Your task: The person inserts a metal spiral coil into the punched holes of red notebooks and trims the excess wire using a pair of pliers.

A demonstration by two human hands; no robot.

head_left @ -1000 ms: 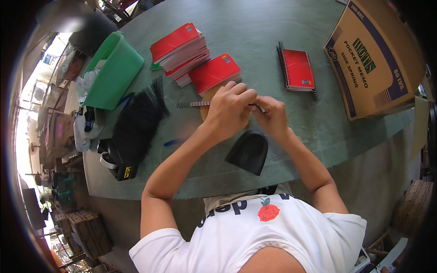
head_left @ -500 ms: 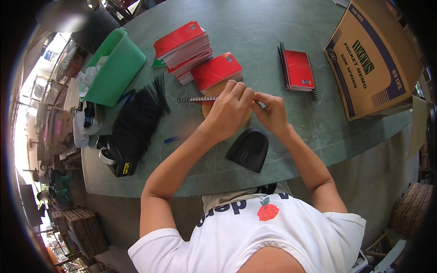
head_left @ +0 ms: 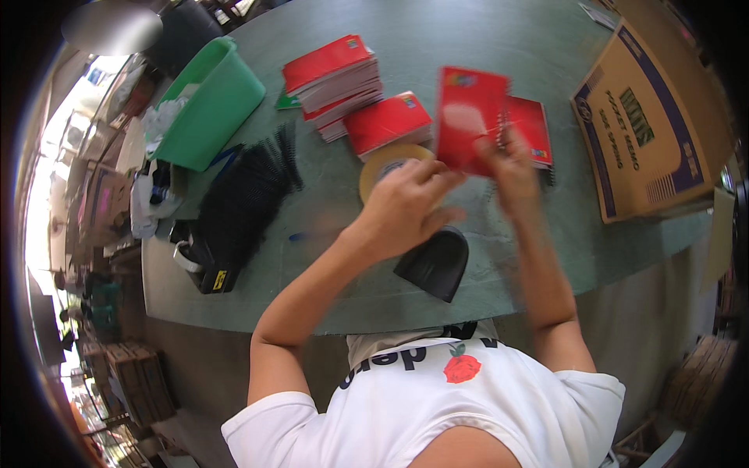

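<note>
My right hand point(head_left: 515, 175), smeared by motion, grips a red pocket notebook point(head_left: 470, 117) by its spiral-bound side, holding it up over the table. Behind it, another red spiral notebook point(head_left: 530, 129) lies flat, partly covered. My left hand point(head_left: 402, 203) hovers beside it with fingers loosely stretched and thumb apart, holding nothing I can see. Under and beyond that hand is a yellowish ring-shaped roll point(head_left: 370, 175), partly hidden. A small stack of red notebooks point(head_left: 388, 125) sits just past the roll. A black rounded wedge-shaped piece point(head_left: 437, 261) lies nearer to me.
At the back left rises a taller pile of red notebooks point(head_left: 331, 70). Black wire spirals point(head_left: 246, 191) lie heaped by a black holder point(head_left: 204, 265), below a green bin point(head_left: 214, 101). A large cardboard box point(head_left: 663, 125) stands at the right on the green table point(head_left: 367, 304).
My right hand has swung right and lifted the notebook into view, its red cover now facing up. My left hand has parted from the right and loosened its fingers.
</note>
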